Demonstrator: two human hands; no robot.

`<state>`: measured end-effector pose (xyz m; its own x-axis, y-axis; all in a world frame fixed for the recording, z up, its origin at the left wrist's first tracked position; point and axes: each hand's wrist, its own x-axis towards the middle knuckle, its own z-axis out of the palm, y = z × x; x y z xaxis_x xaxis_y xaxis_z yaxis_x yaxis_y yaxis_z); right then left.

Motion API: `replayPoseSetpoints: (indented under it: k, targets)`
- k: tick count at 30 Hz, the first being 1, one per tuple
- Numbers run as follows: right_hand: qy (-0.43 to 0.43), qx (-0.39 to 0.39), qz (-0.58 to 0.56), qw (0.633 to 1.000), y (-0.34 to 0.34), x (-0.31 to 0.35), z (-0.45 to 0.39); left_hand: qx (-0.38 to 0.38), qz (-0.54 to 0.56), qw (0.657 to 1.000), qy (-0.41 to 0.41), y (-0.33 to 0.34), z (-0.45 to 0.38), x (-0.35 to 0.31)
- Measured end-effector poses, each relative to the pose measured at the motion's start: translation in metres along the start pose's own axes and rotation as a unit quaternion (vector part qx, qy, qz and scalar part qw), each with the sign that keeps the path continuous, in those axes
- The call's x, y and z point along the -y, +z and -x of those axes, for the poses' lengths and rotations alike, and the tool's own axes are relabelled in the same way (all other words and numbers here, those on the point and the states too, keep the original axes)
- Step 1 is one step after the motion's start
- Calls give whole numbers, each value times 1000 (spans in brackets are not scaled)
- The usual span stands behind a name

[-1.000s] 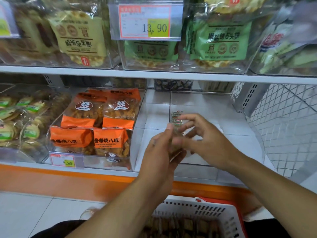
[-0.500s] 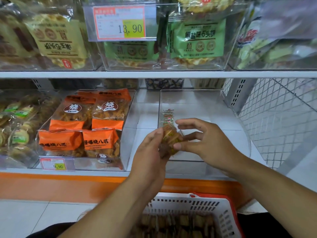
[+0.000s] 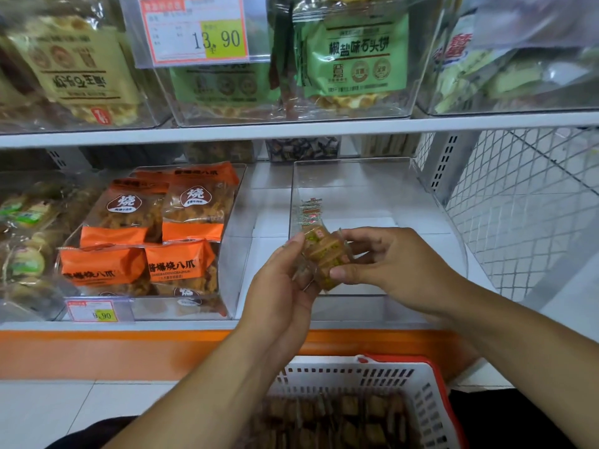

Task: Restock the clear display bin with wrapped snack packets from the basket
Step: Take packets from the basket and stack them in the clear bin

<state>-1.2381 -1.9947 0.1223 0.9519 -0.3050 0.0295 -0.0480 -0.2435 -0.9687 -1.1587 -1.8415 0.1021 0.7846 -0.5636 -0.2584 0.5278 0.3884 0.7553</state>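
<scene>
Both hands, left hand (image 3: pixel 285 280) and right hand (image 3: pixel 398 267), pinch a small stack of wrapped snack packets (image 3: pixel 325 254) between curled fingers, over the clear display bin (image 3: pixel 372 176) near the shelf's front edge.

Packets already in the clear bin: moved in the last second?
No. The stocked packets still stand against the clear bin's left wall; only the camera view shifted.

White lower shelf (image 3: pixel 275 324) bears the clear display bin (image 3: pixel 372 176) beside a bin of orange packets (image 3: pixel 152 234)
</scene>
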Motion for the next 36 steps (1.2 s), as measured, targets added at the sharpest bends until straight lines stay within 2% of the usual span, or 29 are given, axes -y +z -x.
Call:
replayPoseSetpoints:
  k: [5, 10, 17, 22, 25, 29, 33, 36]
  targets:
    - [39, 27, -82, 995, -6, -1, 3, -17, 17, 1000, -4, 1, 0, -2]
    - [48, 28, -89, 994, -7, 2, 5, -18, 21, 1000, -9, 3, 1, -1]
    - [57, 28, -86, 994, -4, 2, 6, 8, -36, 999, -7, 4, 4, 4]
    - [117, 30, -249, 961, -2, 4, 3, 27, -32, 999, 33, 2, 4, 0]
    - [163, 28, -300, 940, -4, 3, 1, 35, -16, 998, 52, 3, 5, -1]
    - [156, 43, -260, 952, -4, 2, 1, 12, -37, 996, 75, 3, 6, -1]
    - [90, -15, -103, 991, -12, 2, 1, -28, -77, 991, 102, 2, 3, -6]
    - [80, 19, -70, 994, -14, 3, 2, -29, -118, 988, 97, 1, 3, -4]
